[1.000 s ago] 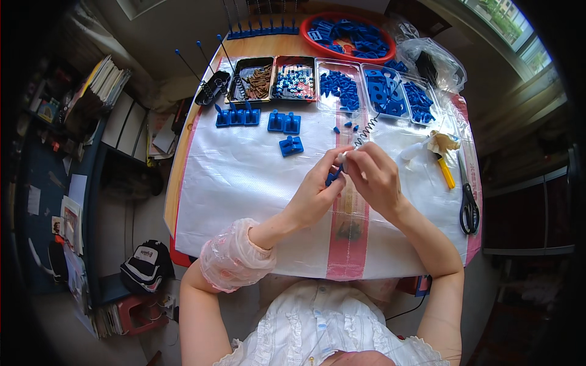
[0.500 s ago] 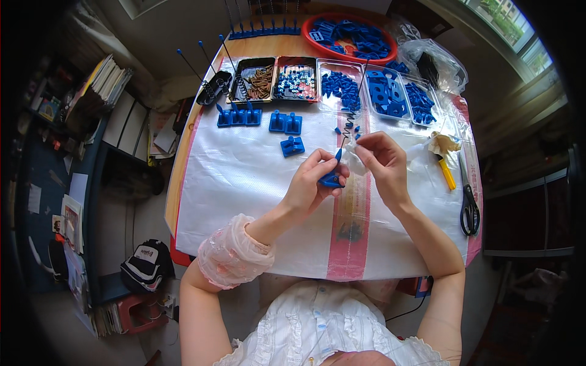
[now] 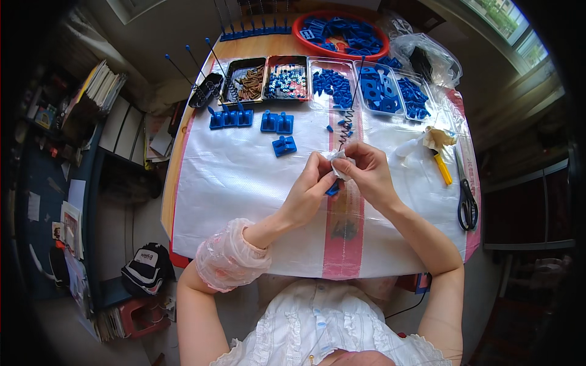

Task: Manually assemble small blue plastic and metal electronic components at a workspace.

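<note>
Head view: gripping blue part [image 3: 332, 188] in left hand [image 3: 308, 186], fingers closed; pinching white tissue [image 3: 342, 167] tightly in right hand [image 3: 368, 174], just above the part. Held over the middle of the tabletop [image 3: 259, 47], well back from its near edge. Could work coiled wire [image 3: 346, 131] loose by twisting too hard; cannot tell fit under tissue. Could scatter loose blue pieces [image 3: 330, 129] toward far edge by swinging coil low.

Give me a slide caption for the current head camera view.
Left hand holding a blue part, right hand pinching white tissue near a black spring.
</note>
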`<state>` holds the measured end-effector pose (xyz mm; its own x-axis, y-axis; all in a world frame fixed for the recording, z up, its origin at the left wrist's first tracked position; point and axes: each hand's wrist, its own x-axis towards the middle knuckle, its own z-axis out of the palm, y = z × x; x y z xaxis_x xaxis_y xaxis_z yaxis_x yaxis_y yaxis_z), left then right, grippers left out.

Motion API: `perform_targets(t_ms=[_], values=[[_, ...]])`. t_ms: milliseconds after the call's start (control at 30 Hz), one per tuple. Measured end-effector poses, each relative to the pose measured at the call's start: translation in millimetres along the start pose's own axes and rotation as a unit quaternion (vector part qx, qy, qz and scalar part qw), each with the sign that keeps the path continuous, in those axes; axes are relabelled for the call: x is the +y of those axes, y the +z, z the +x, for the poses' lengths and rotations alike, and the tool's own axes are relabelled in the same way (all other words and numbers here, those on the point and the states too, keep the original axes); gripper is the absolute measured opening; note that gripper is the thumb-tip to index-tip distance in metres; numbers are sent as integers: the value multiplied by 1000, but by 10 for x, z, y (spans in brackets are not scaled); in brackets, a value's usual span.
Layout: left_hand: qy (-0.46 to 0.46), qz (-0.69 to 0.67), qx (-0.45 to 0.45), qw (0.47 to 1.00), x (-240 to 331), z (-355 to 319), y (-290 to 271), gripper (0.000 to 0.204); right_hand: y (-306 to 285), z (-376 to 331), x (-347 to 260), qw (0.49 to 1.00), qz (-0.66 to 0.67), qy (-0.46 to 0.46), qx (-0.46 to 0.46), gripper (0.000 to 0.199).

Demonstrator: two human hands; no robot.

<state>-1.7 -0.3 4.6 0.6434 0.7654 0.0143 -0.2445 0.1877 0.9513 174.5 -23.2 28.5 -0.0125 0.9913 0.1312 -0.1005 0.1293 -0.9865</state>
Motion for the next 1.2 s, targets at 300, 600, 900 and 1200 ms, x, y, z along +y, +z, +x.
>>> perform_targets(t_ms=[300, 600, 900, 1200], values=[[-48, -229, -101, 967, 89, 33, -35, 21, -284, 155, -22, 968, 184, 105, -132, 13], [-130, -188, -129, 965, 191, 54, -96, 34, -348, 131, -165, 974, 19, 125, -189, 21], [-91, -138, -48, 985, 314, 60, -84, 27, -360, 171, -134, 990, 66, 43, -121, 12], [-43, -90, -50, 994, 183, 15, -21, 19, -247, 161, -210, 991, 34, 57, -119, 16]])
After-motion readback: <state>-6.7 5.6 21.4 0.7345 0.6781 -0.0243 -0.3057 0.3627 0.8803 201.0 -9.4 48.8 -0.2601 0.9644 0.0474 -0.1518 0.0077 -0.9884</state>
